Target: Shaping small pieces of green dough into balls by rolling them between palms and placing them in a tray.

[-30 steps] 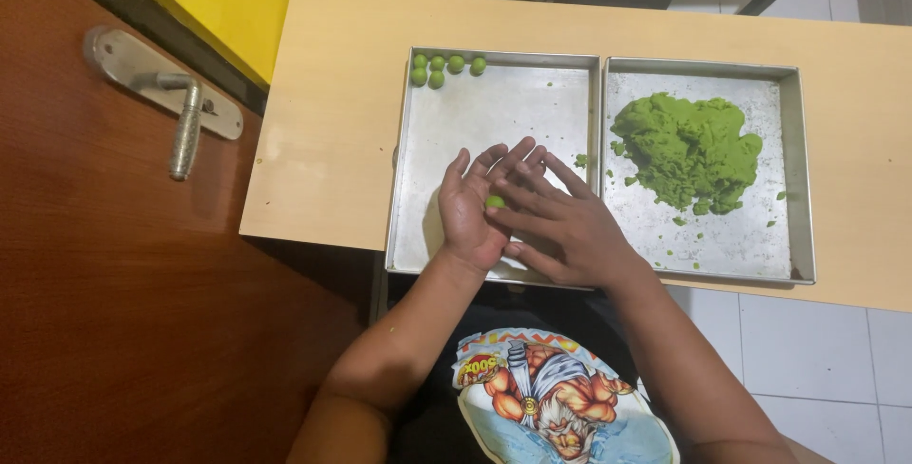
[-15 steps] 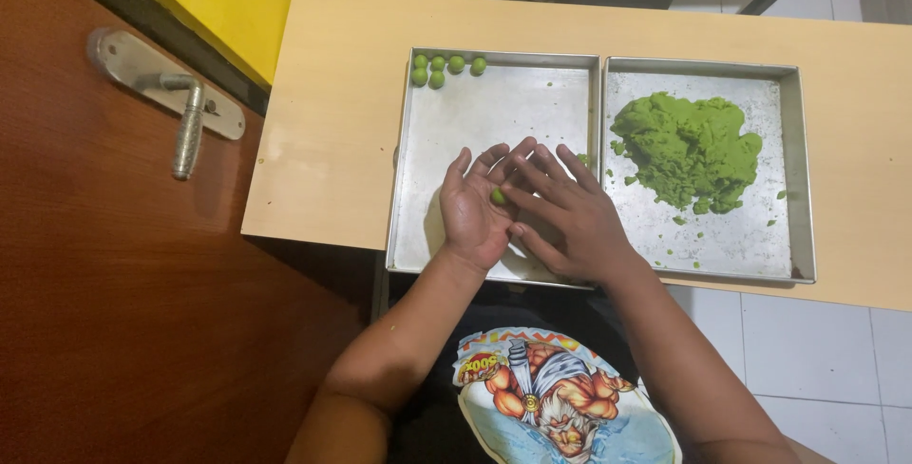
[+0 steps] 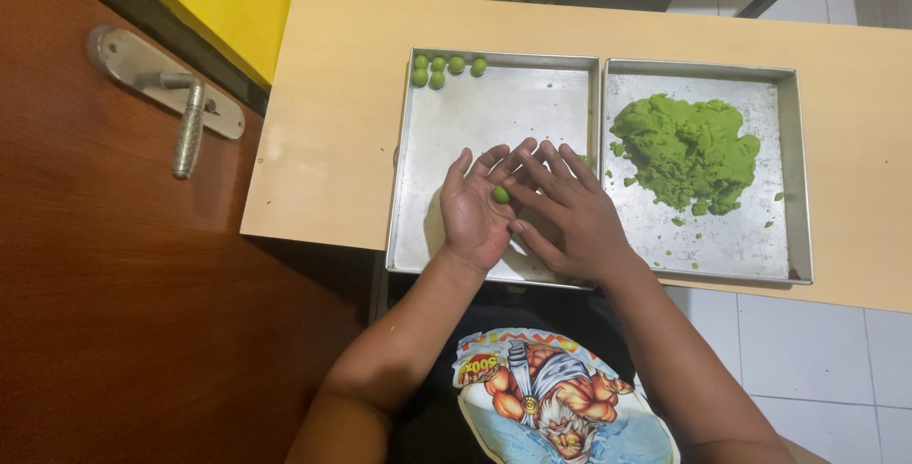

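My left hand (image 3: pixel 472 209) lies palm up over the near half of the left metal tray (image 3: pixel 415 227). A small green dough ball (image 3: pixel 500 194) rests on its palm. My right hand (image 3: pixel 564 215) is laid flat across it, fingers spread, pressing the ball between the two palms. Several finished green balls (image 3: pixel 444 68) sit in the far left corner of the same tray. A big lump of green dough (image 3: pixel 686 149) fills the far half of the right metal tray (image 3: pixel 800 236).
Both trays sit side by side on a light wooden table (image 3: pixel 323 132). Green crumbs dot the right tray. A brown wooden door with a metal lever handle (image 3: pixel 185 127) stands at the left. White floor tiles show at lower right.
My right hand has slid up and away over the left palm. The green ball has rolled a little toward the fingers.
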